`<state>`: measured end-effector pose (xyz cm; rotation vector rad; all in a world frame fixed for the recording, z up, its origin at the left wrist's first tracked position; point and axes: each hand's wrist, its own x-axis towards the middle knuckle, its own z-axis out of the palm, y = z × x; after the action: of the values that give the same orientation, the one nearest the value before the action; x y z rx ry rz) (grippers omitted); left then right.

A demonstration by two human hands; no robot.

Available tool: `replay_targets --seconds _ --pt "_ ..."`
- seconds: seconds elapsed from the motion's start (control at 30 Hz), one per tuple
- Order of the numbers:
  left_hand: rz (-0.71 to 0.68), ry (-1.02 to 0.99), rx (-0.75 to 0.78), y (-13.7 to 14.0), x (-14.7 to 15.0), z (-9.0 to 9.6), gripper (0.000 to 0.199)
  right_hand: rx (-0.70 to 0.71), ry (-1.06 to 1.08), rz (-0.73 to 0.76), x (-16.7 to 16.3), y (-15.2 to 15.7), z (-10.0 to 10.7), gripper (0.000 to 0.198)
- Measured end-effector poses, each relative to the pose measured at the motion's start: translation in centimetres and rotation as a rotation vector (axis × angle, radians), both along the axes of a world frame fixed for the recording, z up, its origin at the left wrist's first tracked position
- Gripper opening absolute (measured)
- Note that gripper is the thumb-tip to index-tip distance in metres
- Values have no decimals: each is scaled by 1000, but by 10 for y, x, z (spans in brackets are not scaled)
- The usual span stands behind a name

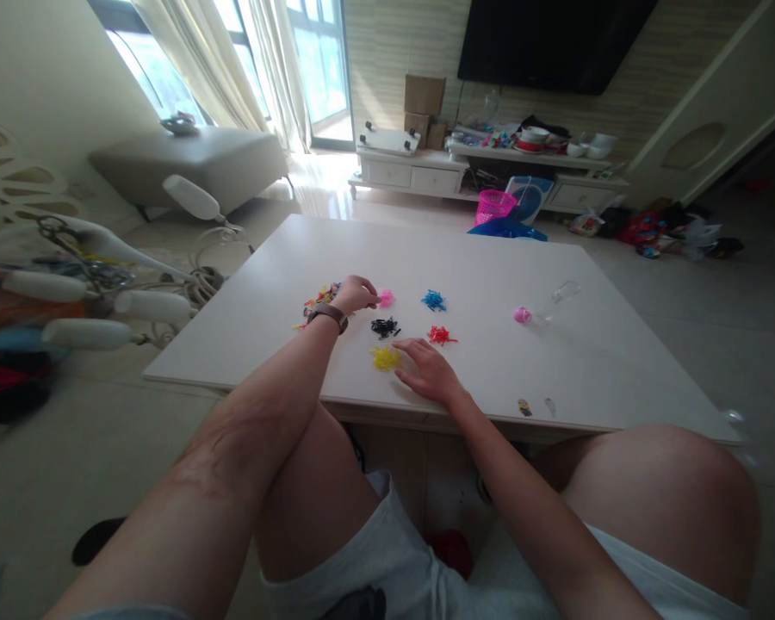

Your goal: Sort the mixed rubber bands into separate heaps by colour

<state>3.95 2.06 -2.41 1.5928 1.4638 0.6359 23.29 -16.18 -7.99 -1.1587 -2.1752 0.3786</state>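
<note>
Several small piles of tiny coloured pieces, too small to name, lie on the white table [491,267]. My left hand [356,295], with a dark watch at the wrist, has its fingers bent together at the edge of the pink pile [386,298]; whether they pinch a piece is too small to tell. Beneath its wrist is a mixed-colour pile [321,297], partly covered. My right hand [426,370] rests near the table's front edge, thumb and fingers apart, beside the yellow pile [384,359]. Close by are the black pile [385,328], red pile [440,334] and blue pile [434,300].
To the right on the table are a pink round object [522,315] and a clear container [565,293]. A small yellow figure [523,406] lies near the front edge. A lamp with white shades [194,198] stands at the left, and a pink basket [494,207] beyond the table.
</note>
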Motion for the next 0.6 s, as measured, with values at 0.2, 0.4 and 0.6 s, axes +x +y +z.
replay_targets --seconds 0.2,0.4,0.6 --pt "51 -88 -25 2 5 -3 14 -6 16 -23 2 0 -2 46" --pt "48 -173 -88 4 7 2 24 -16 22 -32 2 -1 -2 43" --pt "223 -155 0 21 -20 1 22 -6 19 -45 2 0 -4 41"
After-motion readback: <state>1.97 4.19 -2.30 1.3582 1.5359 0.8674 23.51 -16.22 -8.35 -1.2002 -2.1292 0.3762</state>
